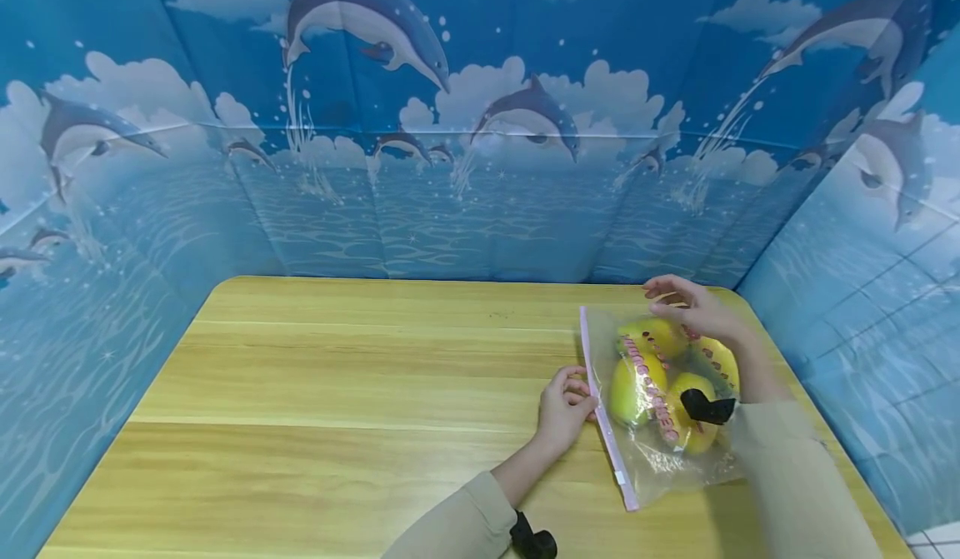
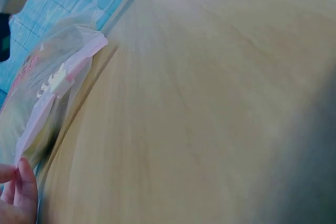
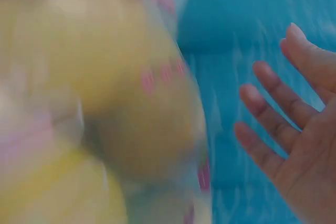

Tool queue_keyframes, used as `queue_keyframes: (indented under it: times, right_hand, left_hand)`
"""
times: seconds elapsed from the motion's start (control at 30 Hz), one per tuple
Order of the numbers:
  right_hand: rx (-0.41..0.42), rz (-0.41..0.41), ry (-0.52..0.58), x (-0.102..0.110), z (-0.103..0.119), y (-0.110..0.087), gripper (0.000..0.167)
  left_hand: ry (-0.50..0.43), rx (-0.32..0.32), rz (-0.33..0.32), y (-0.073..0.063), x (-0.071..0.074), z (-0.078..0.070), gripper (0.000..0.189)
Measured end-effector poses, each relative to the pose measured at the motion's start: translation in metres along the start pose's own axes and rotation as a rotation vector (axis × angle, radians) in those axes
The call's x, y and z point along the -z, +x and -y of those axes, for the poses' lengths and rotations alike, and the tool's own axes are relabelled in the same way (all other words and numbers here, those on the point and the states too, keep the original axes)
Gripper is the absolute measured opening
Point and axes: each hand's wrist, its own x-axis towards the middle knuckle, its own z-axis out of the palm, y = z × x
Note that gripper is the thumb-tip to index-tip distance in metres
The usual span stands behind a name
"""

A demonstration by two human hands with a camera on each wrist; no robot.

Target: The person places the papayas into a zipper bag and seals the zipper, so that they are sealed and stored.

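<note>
A clear zip bag (image 1: 660,471) with pink printing lies toward the right end of the table, its pink zip edge (image 1: 607,434) facing left. Several yellow fruits (image 1: 633,388) show through the plastic. My left hand (image 1: 562,413) pinches that zip edge near its middle, thumb against fingertips; the left wrist view also shows these fingers (image 2: 23,187) on the strip. A white slider (image 2: 62,86) sits along the strip. Over the bag's far right corner is my right hand (image 1: 693,309), and in the right wrist view its fingers (image 3: 273,124) are spread beside the bag, holding nothing.
The wooden table (image 1: 337,426) reaches back to a blue dolphin-print curtain (image 1: 450,217). More of this curtain (image 1: 885,292) hangs along the table's right edge, close to the bag. Black wrist cameras (image 1: 705,409) sit on both wrists.
</note>
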Motion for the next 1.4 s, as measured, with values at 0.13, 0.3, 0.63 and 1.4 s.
queue_keyframes:
  times: [0.13,0.3,0.63,1.4]
  right_hand:
    - [-0.025,-0.051,-0.036,0.018,-0.015,-0.027,0.036]
    - [-0.012,-0.092,-0.012,0.033,-0.039,-0.059,0.045]
    - [-0.073,-0.072,-0.022,0.036,-0.075,-0.106,0.058]
    - [-0.366,-0.015,0.119,0.021,-0.111,-0.129,0.056]
  left_hand:
    - [0.008,-0.002,-0.004,-0.001,0.001,0.0,0.041]
    - [0.016,0.001,-0.006,0.0,0.001,0.0,0.041]
    - [0.011,0.016,-0.015,0.001,0.001,0.001,0.041]
    - [0.015,0.01,-0.02,-0.001,0.001,0.002,0.04]
